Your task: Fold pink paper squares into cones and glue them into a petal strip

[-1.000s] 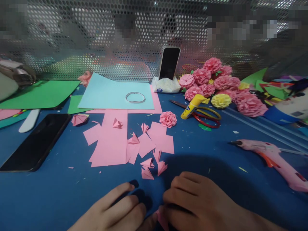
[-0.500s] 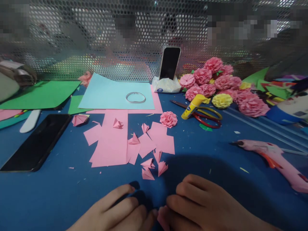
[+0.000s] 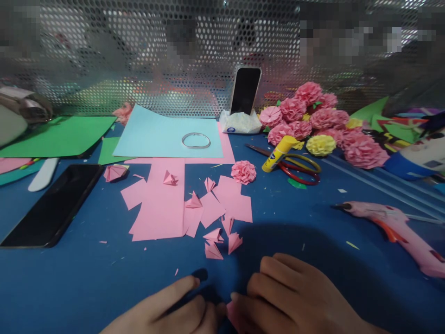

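Observation:
At the bottom edge, a small folded piece of pink paper [image 3: 234, 316] is pinched between my hands, its lower part cut off by the frame. My right hand [image 3: 295, 297] is curled closed on it from the right. From the left, my left hand [image 3: 170, 308] has its fingertips closed against the paper, with the index finger reaching forward. Just beyond my hands lie several small folded pink paper pieces [image 3: 213, 250]. Behind them are flat pink squares and a long pink paper strip [image 3: 163, 208]. A finished pink paper flower [image 3: 243, 172] sits farther back.
At right lie a pink glue gun [image 3: 385, 215], scissors [image 3: 302, 174], a yellow glue stick [image 3: 280, 153] and a heap of paper flowers [image 3: 313, 111]. A black phone [image 3: 52, 208] is at left. Behind light blue paper [image 3: 156, 134] stands a perforated metal screen [image 3: 139, 55].
My left hand has drawn slightly down toward the near edge, and a small pink scrap now shows beyond it. My right fingers have shifted a little on the pink paper.

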### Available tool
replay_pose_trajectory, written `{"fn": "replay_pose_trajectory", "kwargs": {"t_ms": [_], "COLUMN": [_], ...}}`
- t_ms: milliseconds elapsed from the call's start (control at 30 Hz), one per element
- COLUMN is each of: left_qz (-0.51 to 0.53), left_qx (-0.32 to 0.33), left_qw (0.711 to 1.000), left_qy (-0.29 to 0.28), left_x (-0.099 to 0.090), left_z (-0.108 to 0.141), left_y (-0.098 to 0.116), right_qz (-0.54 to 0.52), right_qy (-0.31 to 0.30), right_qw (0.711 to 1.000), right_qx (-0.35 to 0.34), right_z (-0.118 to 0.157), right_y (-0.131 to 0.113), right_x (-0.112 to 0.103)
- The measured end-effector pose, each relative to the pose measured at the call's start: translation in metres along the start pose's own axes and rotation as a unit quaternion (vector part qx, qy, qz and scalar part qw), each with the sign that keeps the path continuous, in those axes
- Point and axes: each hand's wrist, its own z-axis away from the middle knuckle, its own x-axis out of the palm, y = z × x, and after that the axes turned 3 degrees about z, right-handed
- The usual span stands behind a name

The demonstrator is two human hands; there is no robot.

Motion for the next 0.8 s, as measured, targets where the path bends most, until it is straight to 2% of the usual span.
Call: {"fn": "replay_pose_trajectory", "kwargs": {"t_ms": [600,800], "left_qz": [0.016,0.007], "left_qx": [-0.009,-0.014], "left_qw": [1.0,1.0], "left_qy": [-0.025,-0.014], "left_x": [-0.0015,-0.0013], "left_z": [0.0007,-0.0027], "left_y": [-0.0005,-0.0017], "right_qz": [-0.015,-0.007], "right_qy": [-0.012,-0.028], "right_qw": [1.0,1.0], "right_qx": [-0.006,0.0], "right_z": [0.0045,0.0026], "right_y": [0.0038,0.0036], "right_x": [0.0055,0.0028]}}
